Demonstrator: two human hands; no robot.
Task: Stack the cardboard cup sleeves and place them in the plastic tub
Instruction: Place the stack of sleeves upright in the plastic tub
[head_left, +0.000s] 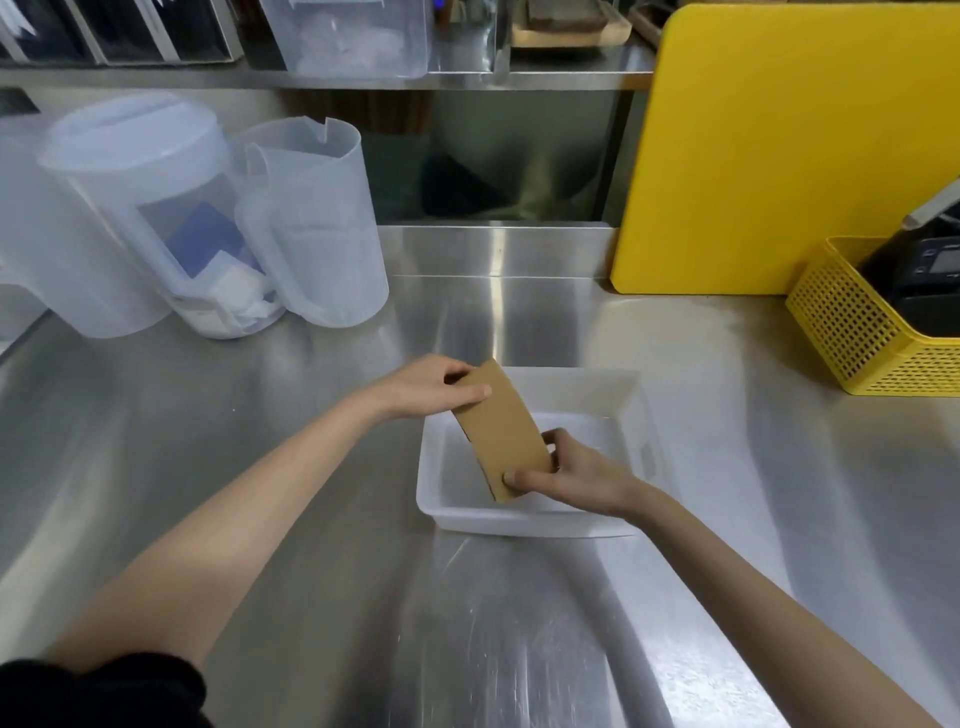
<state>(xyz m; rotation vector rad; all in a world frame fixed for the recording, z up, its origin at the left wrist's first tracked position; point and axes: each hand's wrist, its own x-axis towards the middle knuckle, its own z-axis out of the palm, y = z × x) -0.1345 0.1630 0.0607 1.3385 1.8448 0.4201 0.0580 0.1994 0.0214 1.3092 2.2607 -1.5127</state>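
A flat brown stack of cardboard cup sleeves (501, 434) is held tilted over the left part of the white plastic tub (524, 519). My left hand (426, 387) grips the stack's upper far end, thumb on its face. My right hand (571, 475) pinches the lower near end, inside the tub's outline. The lower edge of the stack sits low in the tub; I cannot tell whether it touches the bottom. The rest of the tub's inside looks bare white.
Several translucent plastic pitchers (311, 228) stand at the back left of the steel counter (260, 467). A yellow cutting board (789, 156) leans at the back right, with a yellow mesh basket (857, 332) holding a dark device beside it.
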